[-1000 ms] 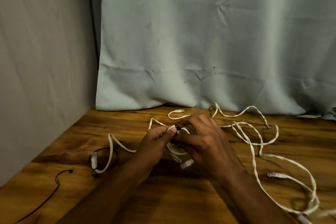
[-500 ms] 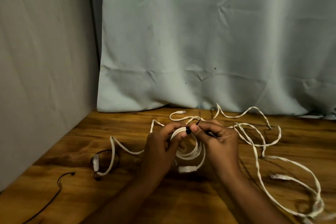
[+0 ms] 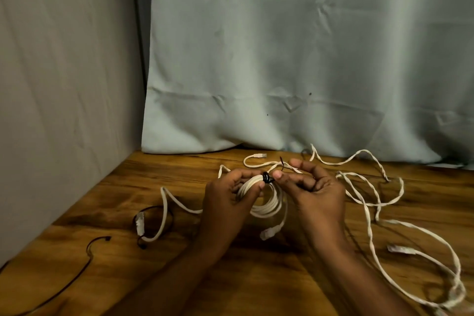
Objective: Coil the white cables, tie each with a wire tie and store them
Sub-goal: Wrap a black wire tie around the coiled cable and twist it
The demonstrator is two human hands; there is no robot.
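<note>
A coiled white cable (image 3: 266,206) hangs between my hands above the wooden table (image 3: 256,277), its plug end (image 3: 268,234) dangling below. My left hand (image 3: 225,202) grips the coil's top left. A black wire tie (image 3: 267,177) is wrapped round the coil at the top, its loose ends sticking up. My right hand (image 3: 311,187) pinches the tie's end between thumb and fingertips. A loose white cable (image 3: 369,215) sprawls to the right. Another white cable (image 3: 164,210) trails to the left.
A pale curtain (image 3: 282,59) hangs along the table's back edge and a grey wall (image 3: 64,84) closes the left side. A thin black wire tie (image 3: 87,251) lies near the front left. Another black tie loops (image 3: 154,209) round the left cable's plug.
The coil has been raised and turned up so its loops show between my hands. The black tie now sits wrapped on top of it, with my right hand's fingers at its ends.
</note>
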